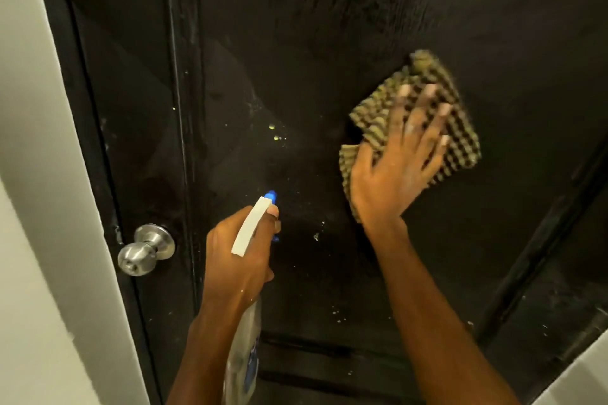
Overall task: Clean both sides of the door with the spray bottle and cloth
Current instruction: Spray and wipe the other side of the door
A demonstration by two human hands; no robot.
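While the right hand (398, 168) is pressing the checked cloth (368, 118) against the black door (296, 43), well up and right of the steel door knob (144, 250), two risks are showing. The cloth is lying folded under spread fingers only, so a hard stroke could be bunching it or letting it slip. The spray bottle (245, 348) is pointing at the panel just right of the knob, near the wiping arm, so a squeeze could be wetting the wrist. Pale flecks (274, 131) above and right of the knob are sitting unwiped.

Right hand: fingers straight, splayed, palm on the cloth, gripping nothing. Left hand (237, 256): fingers curling tight round the bottle's neck.
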